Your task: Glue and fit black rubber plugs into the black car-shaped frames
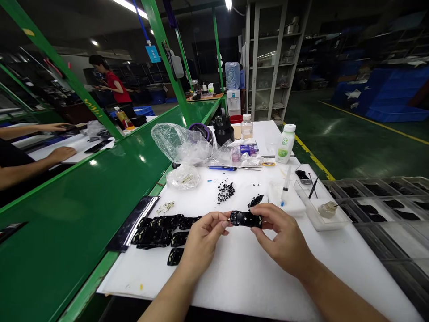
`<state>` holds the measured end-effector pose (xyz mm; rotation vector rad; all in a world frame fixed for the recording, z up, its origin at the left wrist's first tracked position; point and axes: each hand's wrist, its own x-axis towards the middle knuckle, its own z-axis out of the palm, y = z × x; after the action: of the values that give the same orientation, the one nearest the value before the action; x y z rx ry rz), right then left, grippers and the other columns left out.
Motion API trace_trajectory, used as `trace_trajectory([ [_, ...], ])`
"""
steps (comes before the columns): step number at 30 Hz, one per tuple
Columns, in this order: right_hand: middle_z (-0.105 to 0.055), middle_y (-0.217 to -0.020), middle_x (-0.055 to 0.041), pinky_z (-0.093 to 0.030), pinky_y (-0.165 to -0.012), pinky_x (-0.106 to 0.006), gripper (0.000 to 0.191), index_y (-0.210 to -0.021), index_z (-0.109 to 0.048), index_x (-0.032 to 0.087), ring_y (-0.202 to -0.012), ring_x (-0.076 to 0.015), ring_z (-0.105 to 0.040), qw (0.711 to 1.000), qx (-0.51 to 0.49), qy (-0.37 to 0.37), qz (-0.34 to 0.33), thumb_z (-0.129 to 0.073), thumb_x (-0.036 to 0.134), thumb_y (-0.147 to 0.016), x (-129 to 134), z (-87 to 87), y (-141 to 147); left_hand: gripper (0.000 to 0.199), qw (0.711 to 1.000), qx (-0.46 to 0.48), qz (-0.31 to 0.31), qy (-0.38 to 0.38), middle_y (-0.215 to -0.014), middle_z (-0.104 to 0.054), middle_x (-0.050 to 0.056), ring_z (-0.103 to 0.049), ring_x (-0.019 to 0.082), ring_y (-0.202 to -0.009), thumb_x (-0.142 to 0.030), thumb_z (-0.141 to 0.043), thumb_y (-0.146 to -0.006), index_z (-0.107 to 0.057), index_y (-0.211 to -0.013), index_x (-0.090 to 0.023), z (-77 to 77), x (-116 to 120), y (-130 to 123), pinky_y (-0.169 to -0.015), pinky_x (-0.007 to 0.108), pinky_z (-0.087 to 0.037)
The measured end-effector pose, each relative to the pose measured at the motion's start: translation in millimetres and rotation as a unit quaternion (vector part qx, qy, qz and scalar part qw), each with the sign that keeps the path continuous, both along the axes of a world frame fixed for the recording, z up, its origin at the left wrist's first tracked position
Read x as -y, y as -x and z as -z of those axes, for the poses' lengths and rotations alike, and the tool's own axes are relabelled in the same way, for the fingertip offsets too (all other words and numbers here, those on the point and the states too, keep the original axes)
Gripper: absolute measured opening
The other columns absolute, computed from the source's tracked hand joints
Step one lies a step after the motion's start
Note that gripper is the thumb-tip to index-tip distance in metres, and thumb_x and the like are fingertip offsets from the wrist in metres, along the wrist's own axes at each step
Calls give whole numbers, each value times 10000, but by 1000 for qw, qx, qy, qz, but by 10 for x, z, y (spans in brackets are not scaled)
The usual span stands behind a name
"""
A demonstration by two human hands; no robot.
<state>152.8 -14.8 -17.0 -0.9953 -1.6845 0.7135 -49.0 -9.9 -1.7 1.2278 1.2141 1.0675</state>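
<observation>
Just above the white work surface, my right hand (279, 235) grips a black toy-car chassis (246, 219) by its right end, thumb below and fingers above. At the chassis's left end, the fingertips of my left hand (206, 237) are pinched together; what they hold, if anything, is too small to make out. Similar black chassis (152, 235) lie in a cluster left of my left hand, some with pale bits on them. Beyond my hands are a pile of tiny black parts (226, 192) and a smaller black heap (256, 200). Small pale pieces (166, 207) are scattered behind the cluster.
A clear plastic tray (321, 214) holds a small glass jar (327, 209). Nearby are a syringe (286, 188), a white bottle (286, 144), a blue-handled tool (222, 168) and plastic bags (182, 145). A green conveyor (83, 188) runs left; a co-worker's hands (62, 154) rest beyond it.
</observation>
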Motion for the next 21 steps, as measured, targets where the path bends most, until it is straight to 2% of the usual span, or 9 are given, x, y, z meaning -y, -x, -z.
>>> trace_trajectory([
  [6, -598, -1134, -48, -617, -742, -302, 344, -1118, -625, 246, -1020, -197, -596, 1000, 6, 0, -9, -578, 89, -815, -4, 8, -12, 120, 999, -41, -9, 13, -717, -727, 53, -664, 187, -716, -297, -672, -806, -676, -806, -178, -11, 9, -6, -643, 266, -469],
  [12, -593, -1155, -59, -630, -731, -307, 347, -1127, -631, 241, -1026, -206, -599, 1000, 11, 0, -16, -580, 91, -818, 8, 12, -16, 121, 996, -89, -20, 7, -658, -716, 30, -616, 153, -631, -292, -653, -800, -699, -814, -180, -9, 23, 5, -624, 253, -466],
  [21, -595, -1163, -56, -621, -747, -269, 380, -1150, -632, 237, -1047, -191, -590, 1000, 12, -5, -28, -584, 69, -813, -3, -1, -28, 161, 993, -119, -13, 21, -622, -685, 18, -611, 152, -614, -312, -646, -785, -696, -821, -164, 14, 8, 2, -609, 253, -473],
])
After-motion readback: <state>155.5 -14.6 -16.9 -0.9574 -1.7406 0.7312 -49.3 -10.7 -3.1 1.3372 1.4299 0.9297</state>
